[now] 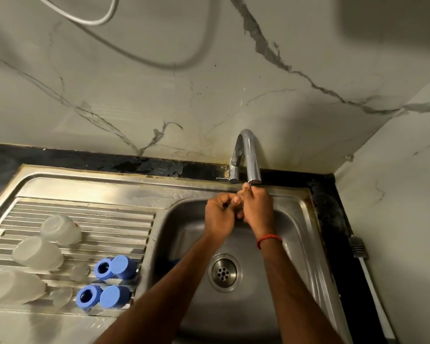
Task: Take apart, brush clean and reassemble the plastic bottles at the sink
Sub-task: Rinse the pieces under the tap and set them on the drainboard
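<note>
Both hands met under the tap (248,155) at the far side of the sink (296,219). The left hand (220,214) and right hand (257,207) had their fingers curled close together, but I could not tell whether they pinched some small part. Three translucent bottles (37,253) stood upside down on the drainboard (85,212) at left, with blue caps (102,269) just beside them. Such bottles would likely be light, thin-walled and slippery when wet, so best gripped round the body.
</note>
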A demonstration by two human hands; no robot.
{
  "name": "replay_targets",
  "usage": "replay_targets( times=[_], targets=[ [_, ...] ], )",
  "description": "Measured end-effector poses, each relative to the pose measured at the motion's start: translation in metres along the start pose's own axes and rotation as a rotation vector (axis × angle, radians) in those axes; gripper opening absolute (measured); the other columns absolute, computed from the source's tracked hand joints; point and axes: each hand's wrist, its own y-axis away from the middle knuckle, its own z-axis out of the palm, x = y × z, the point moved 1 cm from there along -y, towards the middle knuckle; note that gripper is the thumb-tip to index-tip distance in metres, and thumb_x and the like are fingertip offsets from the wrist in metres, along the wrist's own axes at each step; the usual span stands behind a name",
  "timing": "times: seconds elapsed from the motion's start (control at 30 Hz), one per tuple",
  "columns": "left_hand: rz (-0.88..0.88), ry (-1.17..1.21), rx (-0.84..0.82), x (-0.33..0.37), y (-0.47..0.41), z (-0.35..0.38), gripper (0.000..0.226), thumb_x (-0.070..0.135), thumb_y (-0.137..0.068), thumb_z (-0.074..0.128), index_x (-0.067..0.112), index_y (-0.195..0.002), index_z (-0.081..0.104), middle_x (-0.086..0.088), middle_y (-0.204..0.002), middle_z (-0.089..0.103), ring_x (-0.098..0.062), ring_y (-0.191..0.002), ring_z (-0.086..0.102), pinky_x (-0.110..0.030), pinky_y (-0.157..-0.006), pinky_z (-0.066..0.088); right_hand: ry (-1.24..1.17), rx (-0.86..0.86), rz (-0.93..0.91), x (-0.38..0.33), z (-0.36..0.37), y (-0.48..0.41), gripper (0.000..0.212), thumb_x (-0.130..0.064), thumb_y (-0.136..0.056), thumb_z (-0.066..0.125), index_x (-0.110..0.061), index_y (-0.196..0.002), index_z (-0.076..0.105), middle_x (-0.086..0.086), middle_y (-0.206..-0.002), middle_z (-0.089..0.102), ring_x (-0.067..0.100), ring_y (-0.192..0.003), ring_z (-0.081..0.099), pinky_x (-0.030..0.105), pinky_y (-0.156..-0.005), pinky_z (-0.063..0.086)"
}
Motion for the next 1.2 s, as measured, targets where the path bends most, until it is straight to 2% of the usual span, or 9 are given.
replay_targets(
  times=[0.13,0.23,0.33,0.5,0.63,0.8,0.87,1.03,1.2],
  targets=[
    [-0.028,-0.095,0.054,-0.010,0.000,0.004,0.029,-0.007,-0.096,0.054,0.011,-0.078,0.069,0.002,-0.068,0.066,-0.007,-0.063,0.061,-0.022,-0.064,0.053,0.046,-0.095,0.095,-0.002,-0.004,-0.006,0.040,-0.036,-0.104,0.046,-0.011,-0.081,0.066,0.005,-0.064,0.064,0.012,-0.044,0.056,0.018,-0.039,0.038],
    [-0.260,-0.033,0.203,-0.013,-0.010,0.003,0.029,0.001,-0.097,0.054,0.015,-0.079,0.071,-0.002,-0.076,0.072,-0.012,-0.072,0.065,-0.032,-0.068,0.057,0.175,-0.136,-0.151,0.000,0.006,0.008,0.031,-0.034,-0.106,0.042,-0.016,-0.108,0.067,0.000,-0.095,0.067,0.009,-0.085,0.062,0.011,-0.070,0.043],
    [-0.352,0.008,0.292,-0.009,-0.020,0.001,0.026,0.008,-0.100,0.055,0.016,-0.082,0.073,-0.004,-0.082,0.074,-0.017,-0.080,0.070,-0.033,-0.073,0.059,-0.042,-0.286,-0.108,0.006,0.014,0.026,0.038,-0.049,-0.105,0.037,-0.035,-0.135,0.055,-0.015,-0.120,0.060,0.000,-0.108,0.056,0.016,-0.088,0.043],
    [-0.118,-0.104,0.235,0.003,-0.021,0.006,0.022,0.006,-0.100,0.057,0.017,-0.088,0.072,0.002,-0.086,0.071,-0.008,-0.083,0.067,-0.021,-0.077,0.055,0.066,0.000,-0.114,0.011,0.012,0.024,0.031,-0.036,-0.106,0.040,-0.017,-0.117,0.061,0.001,-0.098,0.069,0.014,-0.090,0.067,0.029,-0.076,0.055],
    [0.152,-0.331,0.199,0.004,-0.029,-0.004,0.024,0.009,-0.098,0.060,0.028,-0.085,0.067,0.007,-0.085,0.064,-0.006,-0.083,0.060,-0.012,-0.074,0.044,-0.382,-0.101,0.177,0.000,0.010,0.014,0.030,-0.034,-0.104,0.048,-0.014,-0.110,0.070,-0.007,-0.057,0.056,0.008,-0.051,0.050,0.022,-0.047,0.041],
    [0.276,-0.492,0.061,0.001,-0.030,-0.015,0.021,0.011,-0.100,0.055,0.029,-0.095,0.064,0.009,-0.096,0.060,-0.007,-0.093,0.057,-0.013,-0.081,0.043,-0.432,-0.184,0.174,0.003,-0.007,0.009,0.020,-0.028,-0.100,0.056,-0.020,-0.112,0.070,0.003,-0.091,0.073,0.017,-0.074,0.066,0.027,-0.064,0.051],
    [0.257,-0.371,0.053,-0.002,-0.029,-0.018,0.018,0.009,-0.100,0.057,0.024,-0.104,0.066,0.007,-0.101,0.066,-0.004,-0.094,0.061,-0.012,-0.083,0.047,-0.429,-0.190,0.071,0.008,-0.013,0.011,0.019,-0.018,-0.096,0.063,-0.023,-0.114,0.068,-0.001,-0.101,0.074,0.014,-0.088,0.071,0.024,-0.071,0.056],
    [-0.360,0.365,-0.068,-0.001,-0.012,-0.011,0.029,0.029,-0.104,0.052,0.007,-0.120,0.064,-0.016,-0.112,0.072,-0.024,-0.098,0.071,-0.036,-0.085,0.059,-0.208,-0.167,-0.170,0.018,-0.021,0.015,0.020,-0.011,-0.088,0.073,-0.019,-0.105,0.067,-0.003,-0.099,0.074,0.011,-0.095,0.070,0.024,-0.076,0.058],
    [-0.426,0.539,-0.030,0.003,-0.007,-0.003,0.032,0.021,-0.106,0.046,0.000,-0.101,0.070,-0.014,-0.095,0.075,-0.020,-0.086,0.072,-0.028,-0.074,0.058,0.356,-0.127,-0.453,0.019,-0.022,0.017,0.016,-0.027,-0.093,0.065,-0.020,-0.108,0.066,-0.002,-0.108,0.061,0.013,-0.099,0.058,0.028,-0.081,0.052]
  ],
)
